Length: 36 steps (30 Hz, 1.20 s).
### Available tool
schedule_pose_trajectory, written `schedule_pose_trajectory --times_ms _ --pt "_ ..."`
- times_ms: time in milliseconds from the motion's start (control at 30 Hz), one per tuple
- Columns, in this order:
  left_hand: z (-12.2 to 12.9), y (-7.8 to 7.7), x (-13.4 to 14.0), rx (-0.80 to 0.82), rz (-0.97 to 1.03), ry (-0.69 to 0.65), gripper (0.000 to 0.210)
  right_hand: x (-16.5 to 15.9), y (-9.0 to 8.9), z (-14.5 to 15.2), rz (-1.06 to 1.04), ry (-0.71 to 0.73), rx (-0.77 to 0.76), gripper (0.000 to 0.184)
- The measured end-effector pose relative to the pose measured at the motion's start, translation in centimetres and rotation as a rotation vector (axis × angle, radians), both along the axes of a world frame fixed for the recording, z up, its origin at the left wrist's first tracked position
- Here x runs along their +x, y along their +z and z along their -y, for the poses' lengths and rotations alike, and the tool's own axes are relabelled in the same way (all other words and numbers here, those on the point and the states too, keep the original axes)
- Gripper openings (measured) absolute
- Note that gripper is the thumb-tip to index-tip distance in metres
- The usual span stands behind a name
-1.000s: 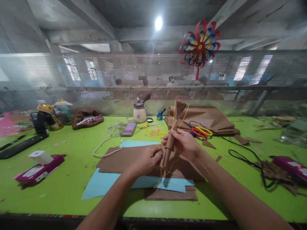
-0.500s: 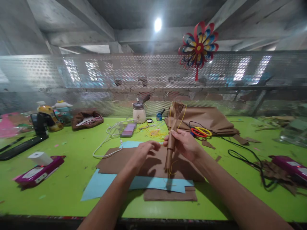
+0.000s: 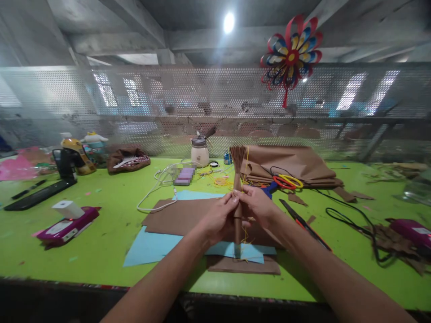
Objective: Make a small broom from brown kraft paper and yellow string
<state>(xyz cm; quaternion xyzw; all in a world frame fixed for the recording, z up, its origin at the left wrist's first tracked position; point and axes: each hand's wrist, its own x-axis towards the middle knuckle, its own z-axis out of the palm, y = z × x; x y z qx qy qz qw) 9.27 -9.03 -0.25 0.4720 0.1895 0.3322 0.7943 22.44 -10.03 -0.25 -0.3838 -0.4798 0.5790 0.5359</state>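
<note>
A bundle of pleated brown paper [image 3: 238, 158] stands nearly upright in front of me, fanned at its top and narrow below. Both hands grip it around the middle. My left hand [image 3: 222, 214] pinches it from the left, thumb towards the right thumb. From the right, my right hand [image 3: 258, 205] wraps its fingers about it, some of them hidden behind. Yellow string [image 3: 247, 159] runs beside the fanned top, and more dangles near the lower end. Under the hands lie brown paper sheets [image 3: 182, 216] and light blue sheets [image 3: 151, 246].
Folded brown paper [image 3: 289, 161] lies behind, with red and yellow loops [image 3: 288, 181] in front. A long dark tool [image 3: 305, 224] rests by my right forearm. Purple power strips [image 3: 69, 226] sit at both sides. A bottle [image 3: 200, 152] and white cable [image 3: 148, 209] are farther back.
My left hand has moved right from beside the paper bundle and closed on it. The bundle has swung more upright, and the view has shifted. The dark tool by my right forearm now shows.
</note>
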Motion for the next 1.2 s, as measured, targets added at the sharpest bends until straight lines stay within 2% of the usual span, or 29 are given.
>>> schedule_pose_trajectory --times_ms 233,400,567,700,800,900,1067,1200 --pt "-0.1 -0.4 -0.3 0.023 -0.031 -0.024 0.031 0.3 0.7 0.1 0.278 0.019 -0.018 0.026" --pt "0.1 -0.5 -0.3 0.069 -0.117 0.012 0.028 0.3 0.8 -0.3 0.296 0.031 -0.005 0.021" --pt "0.4 0.1 -0.4 0.084 -0.067 0.072 0.034 0.2 1.3 0.1 0.315 0.018 0.035 0.029" --pt "0.2 0.1 -0.6 0.115 0.002 0.196 0.031 0.5 1.3 0.5 0.374 -0.082 0.179 0.038" --pt "-0.1 -0.2 -0.8 0.119 0.010 0.252 0.033 0.5 0.9 0.5 0.522 -0.117 0.275 0.026" --pt "-0.3 -0.5 -0.8 0.135 -0.024 0.271 0.038 0.1 0.7 0.6 0.652 -0.241 0.346 0.014" --pt "-0.3 -0.9 -0.4 0.224 -0.068 0.336 0.041 -0.8 0.9 1.3 0.985 -0.485 0.611 0.017" --pt "-0.1 -0.9 -0.4 0.359 -0.123 0.384 0.034 -1.1 0.6 1.6 1.179 -0.527 0.779 0.018"
